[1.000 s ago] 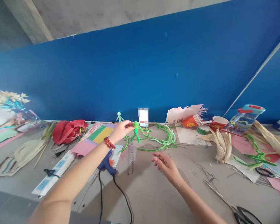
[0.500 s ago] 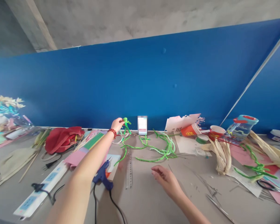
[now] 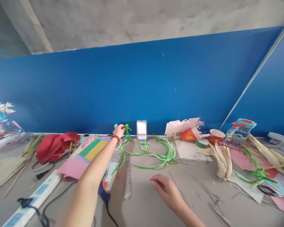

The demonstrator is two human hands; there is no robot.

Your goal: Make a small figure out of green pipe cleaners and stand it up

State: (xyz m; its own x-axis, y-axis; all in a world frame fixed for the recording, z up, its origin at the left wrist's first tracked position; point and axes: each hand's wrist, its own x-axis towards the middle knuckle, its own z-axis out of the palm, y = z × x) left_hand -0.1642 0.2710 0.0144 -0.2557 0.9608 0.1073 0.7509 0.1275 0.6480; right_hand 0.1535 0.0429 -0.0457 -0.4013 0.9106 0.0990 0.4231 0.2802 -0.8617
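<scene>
At the back of the table, my left hand (image 3: 119, 130), with a red bead bracelet on its wrist, pinches a small green pipe-cleaner figure (image 3: 127, 131) by its side near the head. The figure stands upright, arms and legs bent out. A pale green round thing (image 3: 115, 126) peeks out just behind that hand; most of it is hidden. My right hand (image 3: 165, 190) rests low over the middle of the table, fingers loosely curled and apart from the thumb, with nothing seen in it. Beyond it lie green pipe cleaners (image 3: 167, 156) and a clear ruler (image 3: 127, 179).
A blue glue gun (image 3: 104, 192) lies partly under my left forearm, near a white power strip (image 3: 39, 194). Left are coloured sheets (image 3: 94, 149) and red cloth (image 3: 58, 145). Right are paper cups (image 3: 189, 134), corn husks (image 3: 223, 162), scissors (image 3: 269, 190) and thin wires (image 3: 213, 190). A blue partition (image 3: 144, 85) stands behind.
The view has shifted slightly, so most things sit lower and further left. The pale green round thing now shows beside my left hand, which still grips the figure.
</scene>
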